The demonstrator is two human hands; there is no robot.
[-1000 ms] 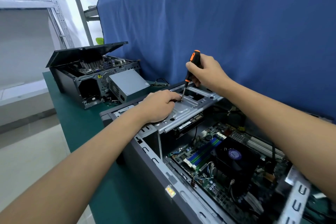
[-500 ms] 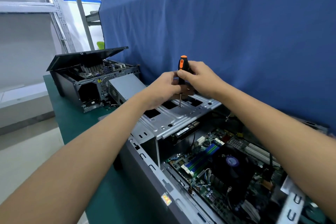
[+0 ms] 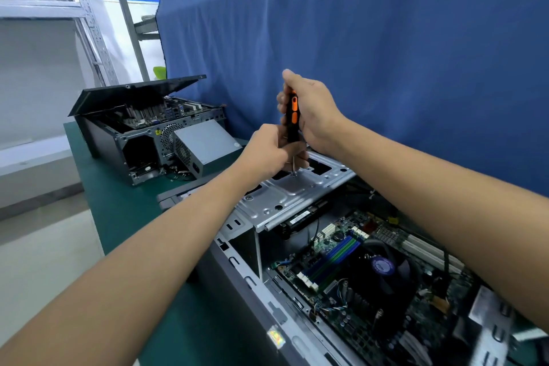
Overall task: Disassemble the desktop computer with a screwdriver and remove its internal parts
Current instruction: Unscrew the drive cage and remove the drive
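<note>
Orange-handled screwdriver (image 3: 292, 119), gripped by left hand (image 3: 267, 153) and right hand (image 3: 313, 116), stands tip-down on drive cage (image 3: 285, 196).

Left hand (image 3: 267, 151) hides where handle meets shaft on the screwdriver (image 3: 293, 116), tip perhaps on a screw (image 3: 294, 175) (too small to tell), and the open case (image 3: 246, 276) runs off the bottom-right edge.

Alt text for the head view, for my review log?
The right hand and left hand hold a screwdriver upright, its tip on the metal drive bracket of an open desktop computer. A second opened computer sits farther back on the green table.
</note>
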